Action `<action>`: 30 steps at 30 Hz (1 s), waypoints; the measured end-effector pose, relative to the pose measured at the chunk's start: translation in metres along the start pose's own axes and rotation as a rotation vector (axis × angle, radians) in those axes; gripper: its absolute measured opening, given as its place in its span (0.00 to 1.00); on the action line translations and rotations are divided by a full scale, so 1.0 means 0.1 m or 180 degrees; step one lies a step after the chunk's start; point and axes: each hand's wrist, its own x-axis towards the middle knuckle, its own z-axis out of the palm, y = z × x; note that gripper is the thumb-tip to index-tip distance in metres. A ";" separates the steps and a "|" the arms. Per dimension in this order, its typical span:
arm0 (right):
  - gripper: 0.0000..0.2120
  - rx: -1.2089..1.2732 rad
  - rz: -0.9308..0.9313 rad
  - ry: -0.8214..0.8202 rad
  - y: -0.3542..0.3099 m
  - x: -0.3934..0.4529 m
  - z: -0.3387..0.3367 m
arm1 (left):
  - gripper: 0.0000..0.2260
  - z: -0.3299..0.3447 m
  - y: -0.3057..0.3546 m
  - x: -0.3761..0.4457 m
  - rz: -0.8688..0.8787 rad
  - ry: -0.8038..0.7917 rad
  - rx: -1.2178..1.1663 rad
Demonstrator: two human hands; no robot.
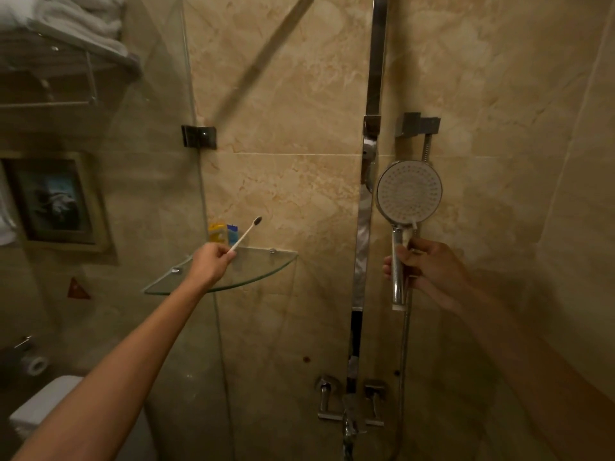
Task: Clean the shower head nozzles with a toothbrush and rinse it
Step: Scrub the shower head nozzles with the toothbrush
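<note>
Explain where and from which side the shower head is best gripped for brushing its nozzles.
Grip the shower head by its straight chrome handle, from behind, as the right hand does. The round nozzle face points at the camera and stays uncovered for the toothbrush.

Dim, warm yellowish light; soft focus throughout, wide-angle bending at the edges, corners falling into shadow.

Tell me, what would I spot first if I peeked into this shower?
Probably the round shower head, right of middle, its dotted face turned toward you, held by its shiny handle in the right hand. Next, the toothbrush the left hand pinches, dark bristles up, above a glass corner shelf.
</note>
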 end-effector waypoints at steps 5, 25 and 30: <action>0.08 -0.0208 0.0056 0.0011 0.02 -0.09 0.04 | 0.07 -0.07 0.41 -0.58 0.0085 -0.0555 -0.1200; 0.05 -0.0256 0.0884 0.0357 1.28 -1.25 0.52 | 0.17 1.39 0.53 -2.53 -0.0902 -0.2492 -0.3481; 0.08 -0.0483 0.0872 0.0409 1.40 -1.40 0.61 | 0.17 1.51 0.49 -2.68 -0.0989 -0.2496 -0.3454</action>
